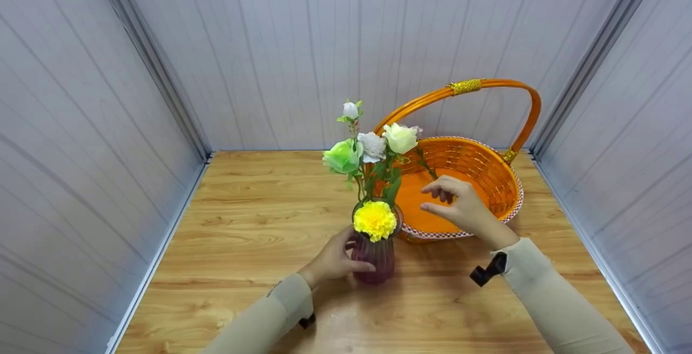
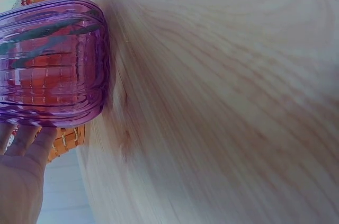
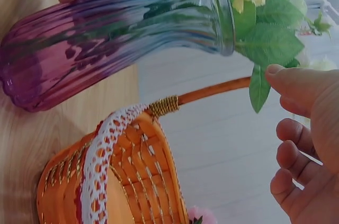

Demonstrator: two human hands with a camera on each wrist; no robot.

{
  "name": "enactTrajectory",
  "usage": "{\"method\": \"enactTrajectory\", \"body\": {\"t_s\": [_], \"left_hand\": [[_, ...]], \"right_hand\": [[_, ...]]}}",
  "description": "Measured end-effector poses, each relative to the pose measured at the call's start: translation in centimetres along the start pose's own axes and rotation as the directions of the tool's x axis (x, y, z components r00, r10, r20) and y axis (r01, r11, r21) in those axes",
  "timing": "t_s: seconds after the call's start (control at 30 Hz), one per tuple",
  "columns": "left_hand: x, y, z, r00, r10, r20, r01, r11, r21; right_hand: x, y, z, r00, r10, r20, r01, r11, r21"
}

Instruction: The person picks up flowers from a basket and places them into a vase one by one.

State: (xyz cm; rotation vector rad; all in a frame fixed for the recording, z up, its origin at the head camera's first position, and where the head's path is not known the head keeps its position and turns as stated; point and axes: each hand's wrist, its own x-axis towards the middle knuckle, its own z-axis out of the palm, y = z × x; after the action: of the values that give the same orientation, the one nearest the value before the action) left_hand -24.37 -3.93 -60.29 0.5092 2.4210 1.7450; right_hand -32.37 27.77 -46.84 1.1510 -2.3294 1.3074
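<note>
A ribbed glass vase (image 1: 378, 265), purple below and bluish toward its rim, stands upright on the wooden table. My left hand (image 1: 336, 254) grips its lower side, thumb in front. The vase holds a yellow carnation (image 1: 374, 220), a green rose (image 1: 341, 157), a ruffled white flower (image 1: 372, 147), a cream rose (image 1: 400, 138) and a tall white bud (image 1: 350, 109). My right hand (image 1: 457, 205) hovers over the orange basket (image 1: 500, 181), holding nothing, fingers loosely bent and thumb apart. In the right wrist view its thumb overlaps green leaves (image 3: 273, 38) at the vase's mouth.
The woven basket, with lace trim and a tall handle (image 1: 532, 111), stands right behind the vase. A dark stem (image 1: 427, 165) leans inside it, and a pink flower (image 3: 201, 215) shows past its rim. Pale panel walls (image 1: 281, 57) enclose the table (image 1: 259, 224) at back and sides.
</note>
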Motion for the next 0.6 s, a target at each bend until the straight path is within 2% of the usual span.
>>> {"method": "enactTrajectory", "body": {"t_s": [0.3,0.6], "left_hand": [[0.0,0.1,0.0,1.0,-0.02,-0.002,0.02,1.0,-0.002],[0.1,0.1,-0.1,1.0,0.008,0.01,-0.008,1.0,0.004]], "right_hand": [[-0.4,0.7,-1.2,0.99,0.139,0.0,-0.139,0.99,-0.001],[-0.8,1.5,-2.0,0.982,0.186,-0.033,-0.185,0.982,0.027]]}}
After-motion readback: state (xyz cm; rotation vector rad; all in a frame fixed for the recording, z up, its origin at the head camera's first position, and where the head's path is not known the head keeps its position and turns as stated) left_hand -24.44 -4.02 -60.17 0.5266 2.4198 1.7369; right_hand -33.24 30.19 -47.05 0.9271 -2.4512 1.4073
